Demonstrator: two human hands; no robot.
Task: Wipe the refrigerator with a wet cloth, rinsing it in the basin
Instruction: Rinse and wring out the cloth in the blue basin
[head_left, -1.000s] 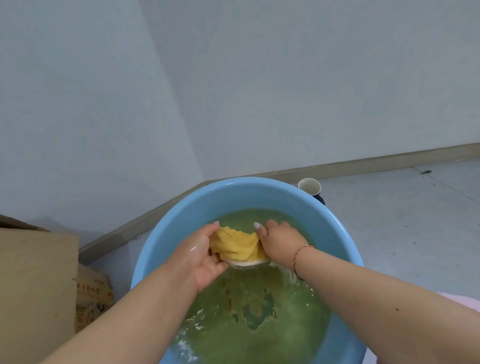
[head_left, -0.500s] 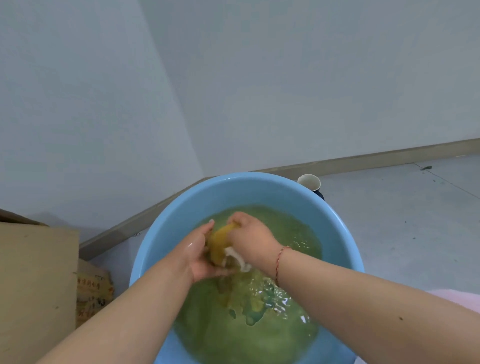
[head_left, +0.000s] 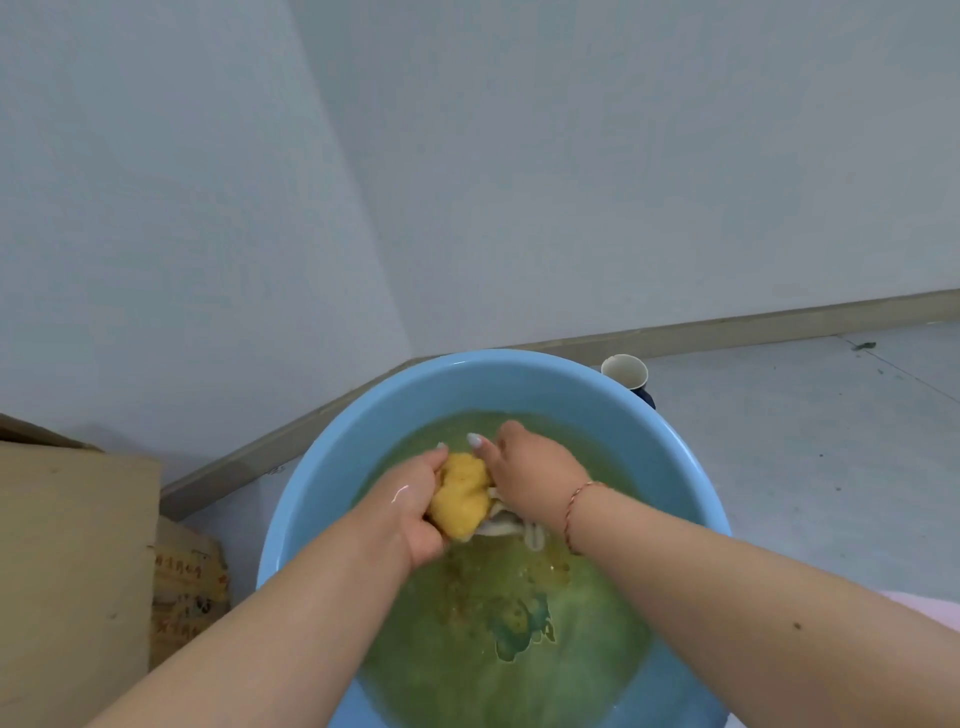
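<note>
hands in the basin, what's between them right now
The yellow cloth, bunched and gripped by the left hand and right hand, as the head view shows.

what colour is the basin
Light blue basin, holding greenish water; the head view shows it.

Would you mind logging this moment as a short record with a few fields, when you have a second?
setting: floor by a wall corner
basin: blue, holds greenish water
cloth: yellow, bunched between both hands, above the water
left hand: grips the cloth
right hand: grips the cloth, red string at the wrist
cup: behind the basin
cardboard box: at the left
refrigerator: not in view
</note>
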